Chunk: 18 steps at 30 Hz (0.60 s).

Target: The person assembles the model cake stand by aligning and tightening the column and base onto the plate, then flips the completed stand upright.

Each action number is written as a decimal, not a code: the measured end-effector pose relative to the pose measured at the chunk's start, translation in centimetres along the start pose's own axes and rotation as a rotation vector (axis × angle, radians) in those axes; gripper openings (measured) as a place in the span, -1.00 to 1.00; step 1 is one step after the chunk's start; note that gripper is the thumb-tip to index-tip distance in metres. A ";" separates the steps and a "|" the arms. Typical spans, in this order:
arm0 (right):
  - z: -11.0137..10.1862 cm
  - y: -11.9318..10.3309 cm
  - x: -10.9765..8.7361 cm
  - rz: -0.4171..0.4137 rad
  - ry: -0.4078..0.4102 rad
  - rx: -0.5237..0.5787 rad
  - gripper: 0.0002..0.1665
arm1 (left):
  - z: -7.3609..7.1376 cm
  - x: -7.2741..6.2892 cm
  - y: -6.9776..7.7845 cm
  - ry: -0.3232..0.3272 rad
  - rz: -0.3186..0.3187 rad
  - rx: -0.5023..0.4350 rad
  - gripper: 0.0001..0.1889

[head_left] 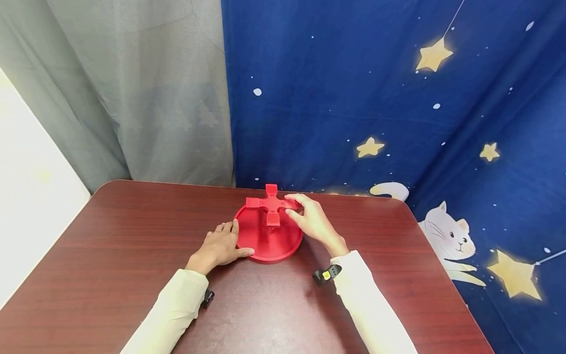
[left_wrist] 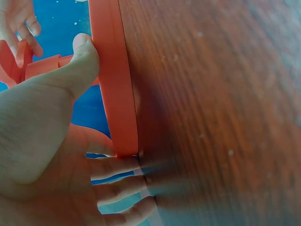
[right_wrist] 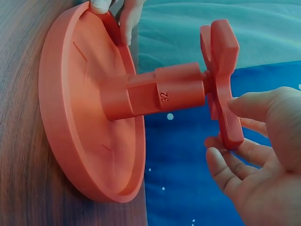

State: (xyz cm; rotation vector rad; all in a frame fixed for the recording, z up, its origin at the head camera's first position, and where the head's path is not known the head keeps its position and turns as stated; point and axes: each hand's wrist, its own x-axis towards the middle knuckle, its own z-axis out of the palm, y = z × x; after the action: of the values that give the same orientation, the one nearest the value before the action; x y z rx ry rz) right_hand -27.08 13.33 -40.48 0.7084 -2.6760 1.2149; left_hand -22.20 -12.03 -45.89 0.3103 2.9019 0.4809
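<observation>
On the table stands a red round base (head_left: 270, 248) with a raised rim. A thick red post (right_wrist: 174, 87), marked 32, rises from its middle and carries a red cross-shaped handle (head_left: 271, 204) on top. My right hand (head_left: 315, 219) grips the handle's right arm, thumb on its upper face and fingertips curled at its end and underside. Along the base's left edge lies my left hand (head_left: 221, 246), its fingers fairly straight and spread. The left thumb (left_wrist: 84, 52) presses on the rim, while the index finger touches the base's side and the other fingertips reach the tabletop.
The dark red wooden table (head_left: 132, 275) ends just behind the base. Beyond it hang a grey curtain (head_left: 172, 98) and a blue curtain (head_left: 323, 98) with stars and a cat. Each wrist wears a small dark device, such as the one on the right wrist (head_left: 326, 275).
</observation>
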 end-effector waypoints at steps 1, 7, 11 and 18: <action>-0.1 0.0 0.0 -0.007 -0.002 -0.011 -0.56 | 0.0 0.0 0.0 0.001 0.000 0.001 0.07; -0.3 0.0 -0.2 0.004 -0.003 -0.049 -0.63 | 0.1 0.1 0.0 0.000 -0.001 0.008 0.08; -0.3 -0.3 -0.2 -0.001 -0.002 -0.039 -0.66 | 0.1 0.1 0.0 0.003 -0.003 0.003 0.08; 0.0 -0.9 -0.4 0.073 -0.037 0.001 -0.73 | 0.0 0.0 0.0 0.008 0.002 0.000 0.08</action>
State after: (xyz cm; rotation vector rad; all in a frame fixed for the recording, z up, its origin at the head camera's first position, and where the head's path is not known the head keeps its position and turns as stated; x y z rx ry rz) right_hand -26.32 12.91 -39.96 0.6450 -2.7539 1.2317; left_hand -22.23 -12.01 -45.90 0.3119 2.9096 0.4838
